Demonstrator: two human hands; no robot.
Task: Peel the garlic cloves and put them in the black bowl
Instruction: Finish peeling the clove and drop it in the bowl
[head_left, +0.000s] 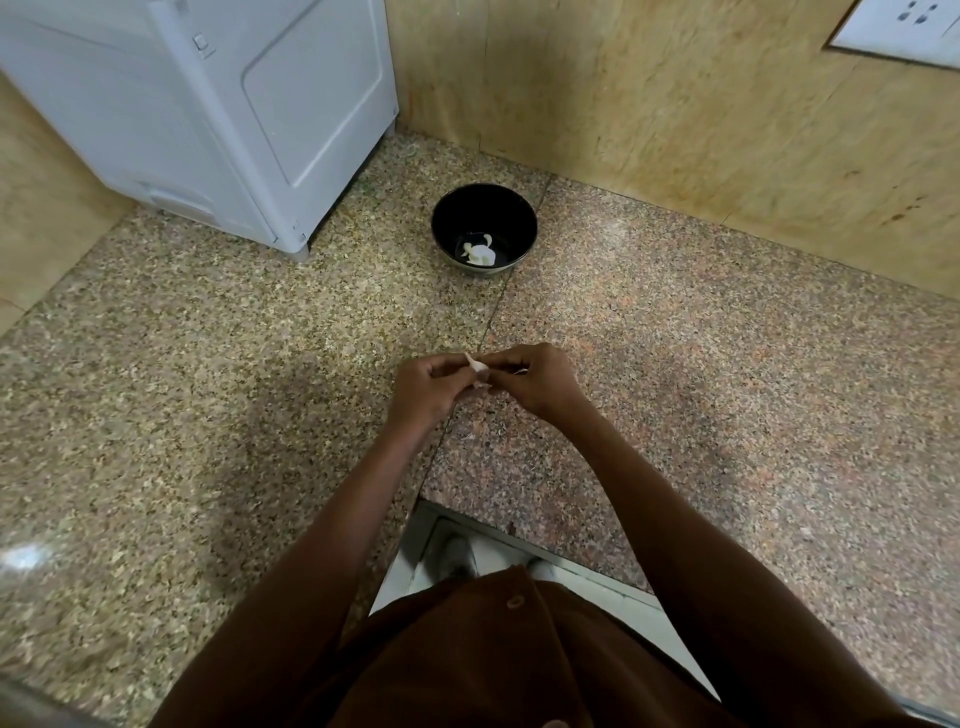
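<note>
A black bowl stands on the speckled stone counter near the back corner, with several pale garlic pieces lying in its bottom. Closer to me, above the counter's seam, my left hand and my right hand meet fingertip to fingertip. Between them they pinch one white garlic clove, with a thin flap of skin sticking up from it. Most of the clove is hidden by my fingers.
A white appliance stands on the counter at the back left, close to the bowl. Tan stone walls close the back and right, with a white socket plate top right. A few skin scraps lie under my hands. The counter's front edge cuts in near my body.
</note>
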